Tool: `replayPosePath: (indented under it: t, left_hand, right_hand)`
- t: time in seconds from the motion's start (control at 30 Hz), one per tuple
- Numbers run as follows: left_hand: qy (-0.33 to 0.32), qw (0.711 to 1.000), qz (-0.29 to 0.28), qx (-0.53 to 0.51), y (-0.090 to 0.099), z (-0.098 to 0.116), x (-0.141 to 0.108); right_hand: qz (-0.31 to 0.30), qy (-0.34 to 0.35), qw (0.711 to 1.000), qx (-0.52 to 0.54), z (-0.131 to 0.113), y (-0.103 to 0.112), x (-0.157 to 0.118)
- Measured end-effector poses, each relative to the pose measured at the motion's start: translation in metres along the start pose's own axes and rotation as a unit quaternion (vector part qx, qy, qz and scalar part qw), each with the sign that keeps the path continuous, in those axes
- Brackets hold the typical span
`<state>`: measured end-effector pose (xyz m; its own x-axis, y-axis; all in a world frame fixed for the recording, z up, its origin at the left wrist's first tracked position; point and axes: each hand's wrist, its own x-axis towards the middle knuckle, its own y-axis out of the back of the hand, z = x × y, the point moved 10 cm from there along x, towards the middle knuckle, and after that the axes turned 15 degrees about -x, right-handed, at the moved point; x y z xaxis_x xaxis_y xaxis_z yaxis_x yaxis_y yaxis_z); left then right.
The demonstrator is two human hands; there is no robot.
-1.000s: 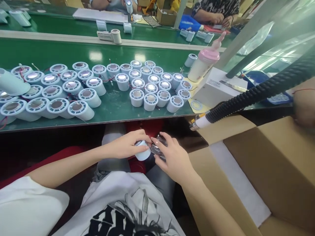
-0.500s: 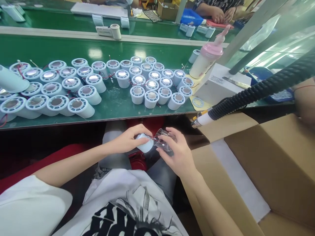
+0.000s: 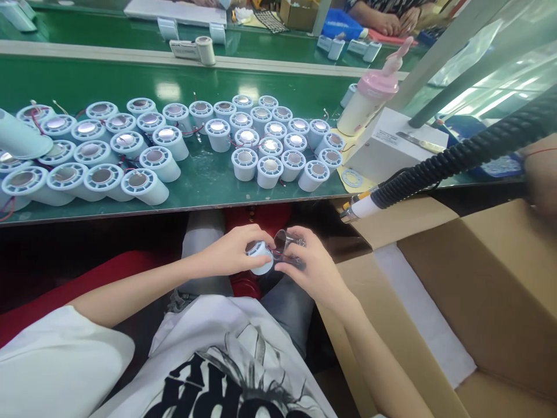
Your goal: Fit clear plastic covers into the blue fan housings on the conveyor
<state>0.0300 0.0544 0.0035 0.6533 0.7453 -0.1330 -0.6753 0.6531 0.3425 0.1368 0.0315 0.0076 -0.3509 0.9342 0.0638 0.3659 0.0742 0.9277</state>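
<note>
Over my lap, my left hand (image 3: pixel 237 249) grips a light-blue cylindrical housing (image 3: pixel 262 261) with its fingers wrapped around it. Close beside it, my right hand (image 3: pixel 311 261) is closed around a clear plastic cup (image 3: pixel 282 244), its open end tilted toward the housing. A thin red wire shows between the two parts; where it ends is hidden by my fingers. On the green bench (image 3: pixel 204 188) in front stand several similar blue housings (image 3: pixel 268 165), with ringed ends and shiny round centres facing up, some trailing red wires.
A black corrugated hose (image 3: pixel 435 168) slants in from the right, above an open cardboard box (image 3: pixel 470 278). A grey-white metal block (image 3: pixel 391 139) and a pink-capped bottle (image 3: pixel 365 104) stand at the bench's right. Across the bench, another person's hands (image 3: pixel 398 23) are visible.
My left hand has turned the blue housing slightly, so more of its end shows. The clear cup in my right hand has tilted, with its rim facing more toward me. The view has shifted slightly.
</note>
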Motion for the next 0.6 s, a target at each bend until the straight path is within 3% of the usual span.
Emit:
replayPosePath:
  t: [0.1,0.2,0.3,0.43,0.5,0.6]
  left_hand:
    - [-0.015,0.999,0.018,0.028,0.004,0.008,-0.003]
    - [-0.048,0.998,0.025,-0.022,0.006,0.014,-0.003]
    - [-0.063,0.993,0.053,-0.087,0.011,0.008,-0.001]
    - [-0.095,0.991,0.061,-0.072,0.01,-0.001,0.001]
    - [-0.098,0.991,0.036,-0.081,0.004,-0.005,0.003]
    - [-0.053,0.98,-0.044,-0.185,-0.012,-0.012,0.006]
  right_hand:
    - [-0.035,0.063,0.997,0.007,-0.012,-0.001,-0.001]
    - [-0.029,0.066,0.996,0.054,-0.015,0.003,-0.002]
    - [0.0,-0.011,0.984,0.179,-0.004,0.009,-0.004]
    - [0.041,-0.125,0.948,0.289,0.018,0.01,-0.011]
    - [0.05,-0.158,0.925,0.341,0.026,0.008,-0.015]
    - [0.037,-0.213,0.869,0.446,0.037,-0.004,-0.018]
